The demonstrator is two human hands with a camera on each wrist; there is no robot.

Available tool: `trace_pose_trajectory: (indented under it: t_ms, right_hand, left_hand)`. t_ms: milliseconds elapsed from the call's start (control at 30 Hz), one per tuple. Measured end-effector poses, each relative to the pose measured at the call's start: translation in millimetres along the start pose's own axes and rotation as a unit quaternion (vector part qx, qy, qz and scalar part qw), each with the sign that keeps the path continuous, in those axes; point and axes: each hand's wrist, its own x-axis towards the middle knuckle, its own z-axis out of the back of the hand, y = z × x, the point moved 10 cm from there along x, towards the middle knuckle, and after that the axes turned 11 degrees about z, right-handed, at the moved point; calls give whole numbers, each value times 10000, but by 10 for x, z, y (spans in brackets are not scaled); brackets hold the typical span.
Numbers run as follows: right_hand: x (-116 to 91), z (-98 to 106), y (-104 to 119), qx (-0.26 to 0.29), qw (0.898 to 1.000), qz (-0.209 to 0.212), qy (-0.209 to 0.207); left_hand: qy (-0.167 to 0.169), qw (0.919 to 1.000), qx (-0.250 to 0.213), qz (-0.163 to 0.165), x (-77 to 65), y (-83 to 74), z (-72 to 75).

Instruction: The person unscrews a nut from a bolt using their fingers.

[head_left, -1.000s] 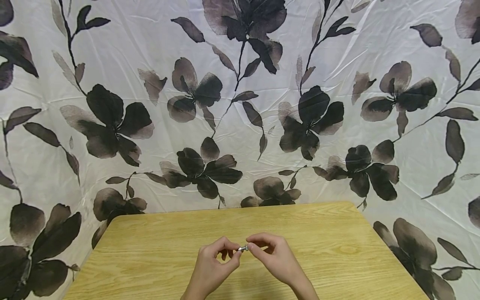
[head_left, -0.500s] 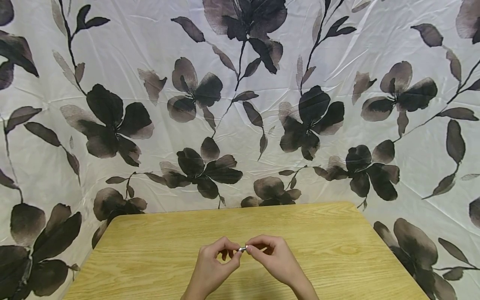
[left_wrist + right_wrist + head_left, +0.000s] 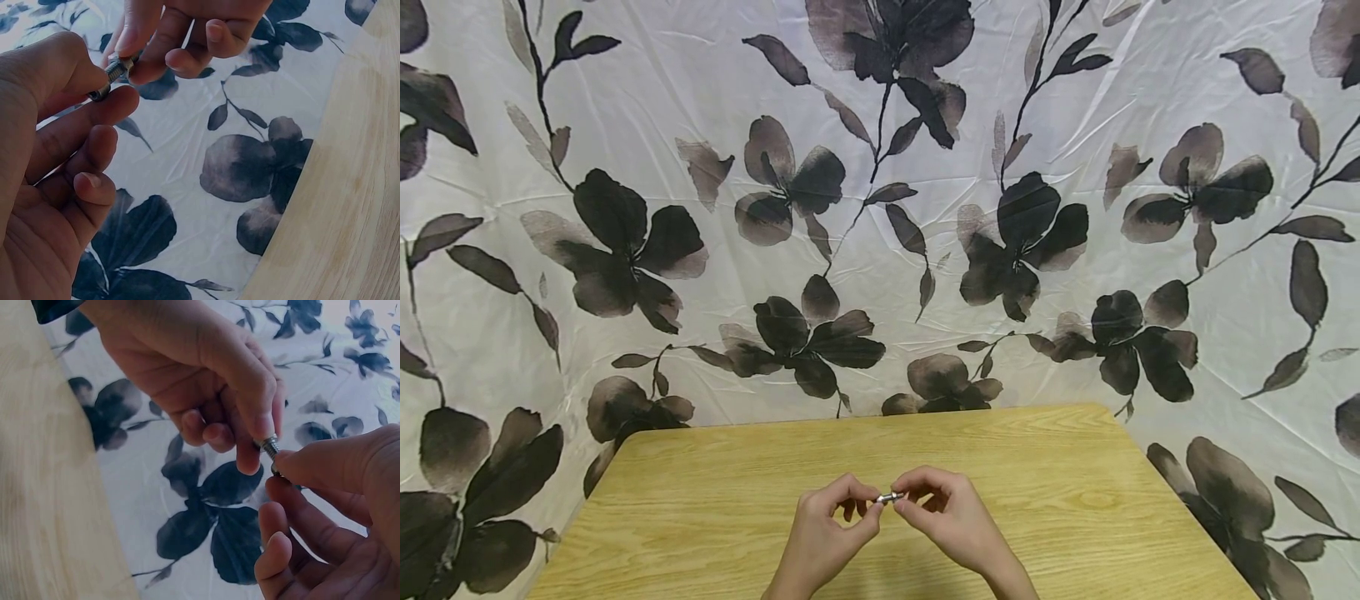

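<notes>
In the head view my left hand [image 3: 831,525] and right hand [image 3: 951,517] face each other over the table, with a small metal bolt [image 3: 886,498] between their fingertips. The left thumb and index finger pinch one end of the bolt; its threads [image 3: 115,72] show in the left wrist view. At the other end my right thumb and index finger hold a hex-shaped metal nut [image 3: 130,61], partly covered by the fingertips. The right wrist view shows the threaded shank [image 3: 271,448] between both pinches. The remaining fingers of each hand are loosely bent.
A wood-grain table [image 3: 737,467] with rounded far corners lies under the hands. Behind it and along both sides hangs a white cloth [image 3: 880,250] printed with dark flowers. A dark cuff or strap [image 3: 53,307] shows at the left wrist.
The right thumb and fingertips have closed in over the bolt's right end, then eased a little, so more metal shows now. The left hand has stayed still.
</notes>
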Motion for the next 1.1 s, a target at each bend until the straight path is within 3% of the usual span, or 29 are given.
trace_pose_trajectory:
  t_ms: [267,500,700,1100]
  right_hand:
    - [-3,6,36,-8,9995,308,-87]
    - [-2,25,-16,20,9998,5,-220]
    - [2,13,-60,-23,9996,-278,-88]
    - [14,19,-27,-26,9999,-127,-99]
  left_hand:
    - [-25,10000,-35,-78,-2,-12,5]
    - [-65,9998,-78,-147,7,-25,6]
    - [-65,9999,-41,-112,2,-13,2]
    - [-1,10000,-54,-20,8,6,2]
